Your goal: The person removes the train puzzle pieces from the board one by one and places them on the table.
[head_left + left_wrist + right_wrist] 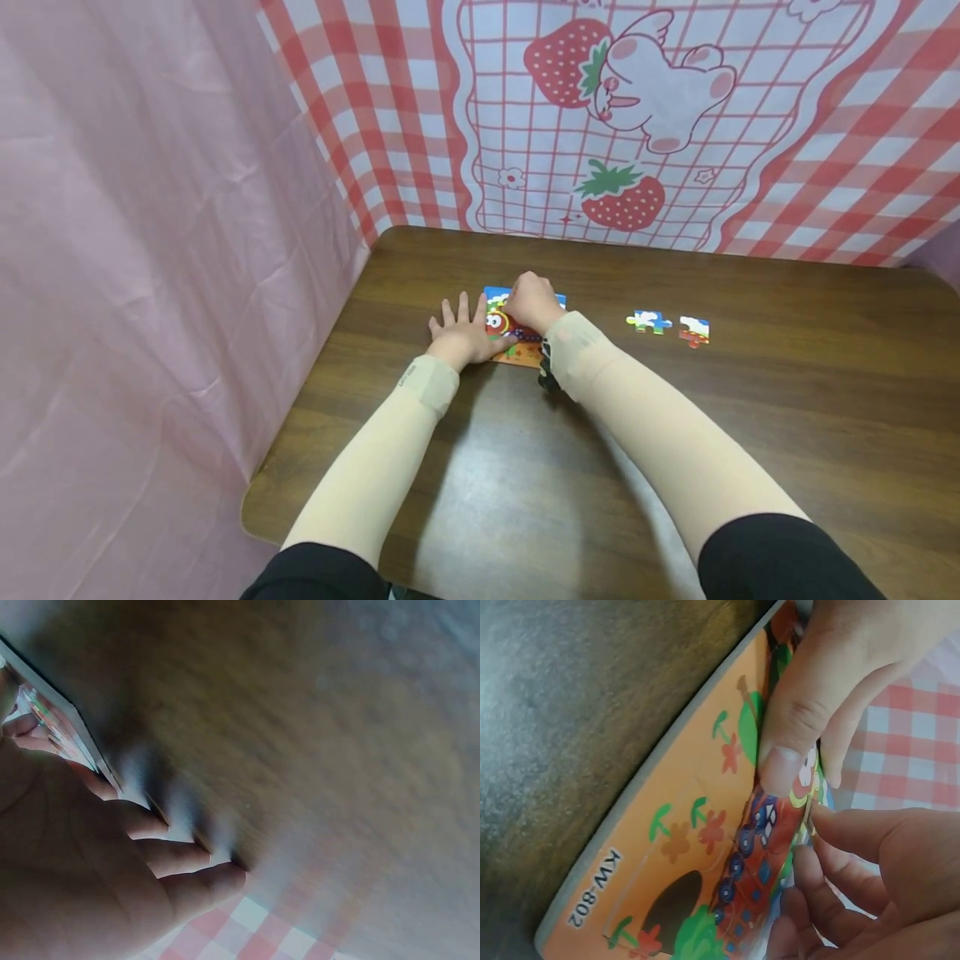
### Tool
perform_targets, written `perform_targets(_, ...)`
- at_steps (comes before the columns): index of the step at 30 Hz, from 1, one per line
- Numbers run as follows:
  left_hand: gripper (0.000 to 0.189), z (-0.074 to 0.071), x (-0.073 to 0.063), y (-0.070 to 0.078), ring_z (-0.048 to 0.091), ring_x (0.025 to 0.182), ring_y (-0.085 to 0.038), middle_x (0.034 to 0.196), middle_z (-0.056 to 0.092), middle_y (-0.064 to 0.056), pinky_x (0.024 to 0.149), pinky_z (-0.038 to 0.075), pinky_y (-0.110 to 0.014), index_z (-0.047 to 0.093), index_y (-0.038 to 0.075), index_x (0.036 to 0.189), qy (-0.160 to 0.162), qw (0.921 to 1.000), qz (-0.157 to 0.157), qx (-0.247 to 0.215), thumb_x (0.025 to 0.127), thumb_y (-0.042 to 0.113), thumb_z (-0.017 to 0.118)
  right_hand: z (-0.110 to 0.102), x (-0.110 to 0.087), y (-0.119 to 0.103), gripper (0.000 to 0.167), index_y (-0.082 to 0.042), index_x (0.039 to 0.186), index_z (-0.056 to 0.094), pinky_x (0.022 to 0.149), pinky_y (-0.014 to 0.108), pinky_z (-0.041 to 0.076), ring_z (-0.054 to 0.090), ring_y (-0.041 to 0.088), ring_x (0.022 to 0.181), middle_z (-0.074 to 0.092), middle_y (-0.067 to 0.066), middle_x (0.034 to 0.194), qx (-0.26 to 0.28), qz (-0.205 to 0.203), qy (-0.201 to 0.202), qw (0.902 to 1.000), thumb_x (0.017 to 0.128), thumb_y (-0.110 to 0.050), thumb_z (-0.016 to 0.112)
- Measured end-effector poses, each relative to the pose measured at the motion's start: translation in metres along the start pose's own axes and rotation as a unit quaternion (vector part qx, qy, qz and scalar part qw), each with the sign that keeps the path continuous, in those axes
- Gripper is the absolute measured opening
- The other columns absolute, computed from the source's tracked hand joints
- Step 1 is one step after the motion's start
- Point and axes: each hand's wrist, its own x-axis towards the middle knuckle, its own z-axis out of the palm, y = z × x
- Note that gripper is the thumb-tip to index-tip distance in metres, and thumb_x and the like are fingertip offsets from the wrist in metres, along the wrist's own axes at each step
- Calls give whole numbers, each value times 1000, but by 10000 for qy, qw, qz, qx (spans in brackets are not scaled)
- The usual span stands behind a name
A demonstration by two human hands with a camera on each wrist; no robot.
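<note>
A jigsaw puzzle board (519,357) with a colourful cartoon picture lies on the table, its orange border marked KW-802 in the right wrist view. My left hand (460,337) is spread flat at the board's left side, fingers straight on the table, thumb resting across the picture. Over the board's upper middle, my right hand (534,302) has curled fingers. In the right wrist view that right hand (877,877) pinches a small puzzle piece (810,812) at the picture's surface, mostly hidden by the fingertips. The left thumb (784,761) presses close beside it.
Two loose puzzle pieces, one white-blue-green (649,322) and one with red (694,329), lie to the right of the board on the brown wooden table (810,375). A red-checked cloth (405,108) hangs behind, and a pink curtain (150,250) on the left.
</note>
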Motion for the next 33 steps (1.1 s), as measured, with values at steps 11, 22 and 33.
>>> perform_targets(11, 105, -1, -2, -1, -8, 150, -45, 169, -8, -14, 116, 7, -65, -6, 24, 165, 38, 10000, 33, -26, 90, 83, 39, -1, 2, 4, 14, -5, 79, 73, 84, 41, 53, 66, 27, 89, 72, 8, 88, 217, -99, 133, 9996, 87, -15, 80)
perform_targets(22, 105, 3, 8, 0, -15, 149, -43, 168, -17, -10, 116, 2, -64, -16, 29, 162, -238, 9996, -147, 84, 89, 85, 35, -2, -1, 6, 32, 0, 110, 67, 97, 44, 47, 59, 34, 110, 67, 17, 114, 595, -78, 231, 9979, 86, -14, 82)
perform_targets(33, 108, 11, 27, -3, -17, 149, -43, 167, -20, -9, 115, 3, -65, -18, 32, 160, -367, 9988, -298, 152, 85, 89, 35, -3, -2, 6, 26, -1, 115, 75, 97, 44, 48, 60, 33, 114, 68, 18, 122, 657, -164, 419, 9968, 94, -16, 74)
